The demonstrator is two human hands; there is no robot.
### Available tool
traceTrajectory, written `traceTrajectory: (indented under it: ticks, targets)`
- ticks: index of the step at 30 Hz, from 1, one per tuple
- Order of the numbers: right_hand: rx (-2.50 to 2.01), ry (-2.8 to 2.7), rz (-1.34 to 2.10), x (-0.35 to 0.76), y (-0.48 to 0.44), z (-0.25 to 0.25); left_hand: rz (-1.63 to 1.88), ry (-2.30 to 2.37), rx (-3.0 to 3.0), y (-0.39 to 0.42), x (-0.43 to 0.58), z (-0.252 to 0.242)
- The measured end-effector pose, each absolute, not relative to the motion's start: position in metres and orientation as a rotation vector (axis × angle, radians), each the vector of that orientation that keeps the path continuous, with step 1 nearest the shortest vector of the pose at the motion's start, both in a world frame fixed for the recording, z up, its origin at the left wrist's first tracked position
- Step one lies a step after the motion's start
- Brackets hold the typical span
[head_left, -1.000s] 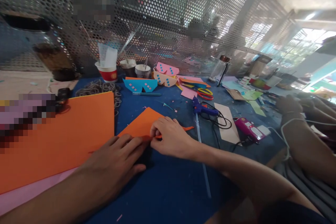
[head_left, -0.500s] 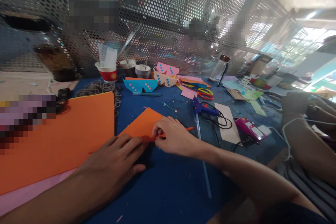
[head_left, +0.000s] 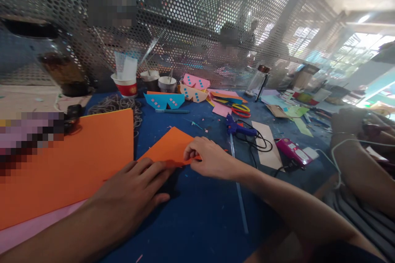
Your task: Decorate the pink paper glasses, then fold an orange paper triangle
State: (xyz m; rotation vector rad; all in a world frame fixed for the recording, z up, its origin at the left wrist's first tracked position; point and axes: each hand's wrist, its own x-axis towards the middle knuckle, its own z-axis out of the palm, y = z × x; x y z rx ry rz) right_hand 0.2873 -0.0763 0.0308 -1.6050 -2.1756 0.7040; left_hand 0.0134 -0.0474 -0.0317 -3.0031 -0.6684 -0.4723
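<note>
A folded piece of orange paper point(head_left: 168, 146) lies on the blue tabletop in front of me. My left hand point(head_left: 143, 178) rests flat, its fingertips pressing the near left edge of that paper and its thumb apart on the table. Fingers curled in, my right hand point(head_left: 208, 156) pinches the paper's near right edge by the fold. A small orange tip shows past the knuckles. Left of the hands lies a large orange sheet point(head_left: 101, 144) on top of pink paper. To the right sits a blue glue gun point(head_left: 239, 126) with a long clear glue stick point(head_left: 242, 209).
Behind the paper stand blue point(head_left: 164, 100) and pink folded paper shapes, a pen point(head_left: 172, 111), scissors point(head_left: 240, 110) and paper cups point(head_left: 124, 86). A magenta box point(head_left: 294, 151) with cables lies right. Another person's arm point(head_left: 354, 168) is at far right. A perforated metal screen point(head_left: 185, 20) closes the back.
My right hand has slid slightly to the right along the paper's near edge. My left hand stays nearly in place on the paper.
</note>
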Motion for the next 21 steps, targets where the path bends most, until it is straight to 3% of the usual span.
traceTrajectory:
  ticks: [21]
  targets:
    - [-1.565,-2.234,0.856,0.309,-0.069,0.035,-0.508,-0.642,-2.975,-0.048,0.015,-0.03]
